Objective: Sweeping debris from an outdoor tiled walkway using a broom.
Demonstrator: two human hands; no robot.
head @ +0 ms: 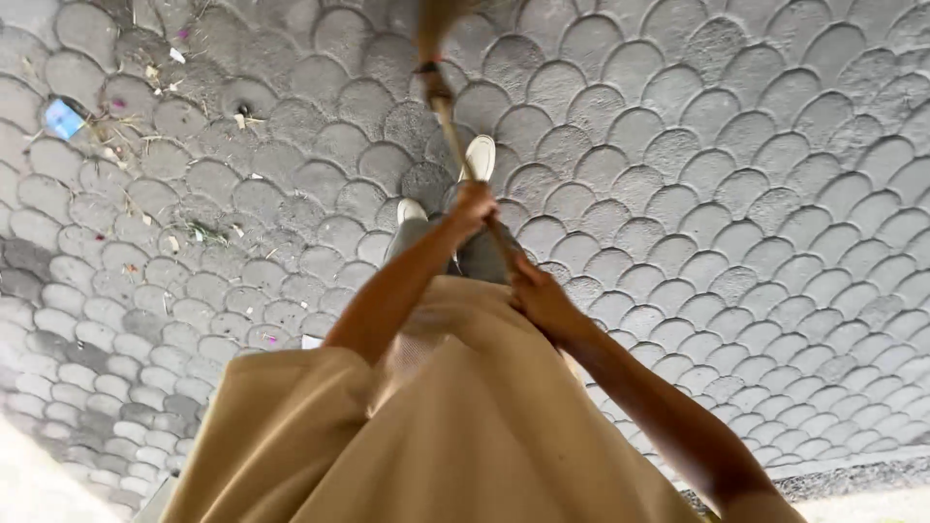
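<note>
Both hands grip a thin wooden broom stick (448,116) in front of the body, the left hand (473,206) higher and the right hand (539,298) lower, over bumpy grey stones (736,194) shaped like fish scales, with small scraps (64,118) lying about.

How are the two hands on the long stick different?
The left hand grips the wooden stick higher up, farther from the body; the right hand grips lower, close to the tan shirt. The left hand's arm is bent at the elbow; the right hand's arm runs nearly straight toward the lower right edge. Both hands are bare and closed around the same stick, above the scalloped grey paving.
</note>
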